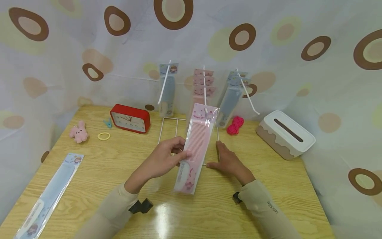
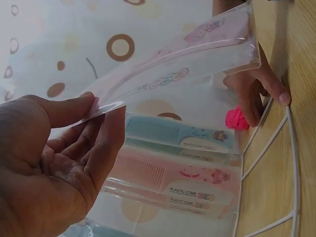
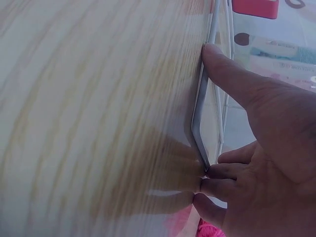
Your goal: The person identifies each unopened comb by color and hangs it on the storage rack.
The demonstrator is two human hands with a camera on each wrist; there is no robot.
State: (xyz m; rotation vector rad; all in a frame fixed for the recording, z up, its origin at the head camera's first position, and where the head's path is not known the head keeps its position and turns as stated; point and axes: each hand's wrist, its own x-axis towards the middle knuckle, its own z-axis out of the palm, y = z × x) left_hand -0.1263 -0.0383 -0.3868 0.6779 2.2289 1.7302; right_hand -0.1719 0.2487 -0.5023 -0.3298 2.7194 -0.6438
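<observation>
In the head view my left hand (image 1: 162, 159) pinches a packaged pink comb (image 1: 195, 146) near its lower half, thumb in front. The top of its sleeve overlaps the tip of the middle rod of a white wire rack (image 1: 205, 89). From the left wrist, the pack (image 2: 197, 54) slants up away from the thumb. My right hand (image 1: 229, 162) rests at the front right corner of the rack's base. Seen from the right wrist, the thumb and fingers of that hand (image 3: 266, 133) are spread along the base wire (image 3: 197, 103), touching it.
Several pink comb packs (image 1: 204, 83) hang on the middle rod, blue ones (image 1: 168, 89) on both side rods. A red clock (image 1: 130, 118), pink toy (image 1: 79, 132), yellow ring (image 1: 103, 136) and blue comb pack (image 1: 49, 196) lie left. Pink yarn (image 1: 235, 125) and a tissue box (image 1: 285, 134) stand right.
</observation>
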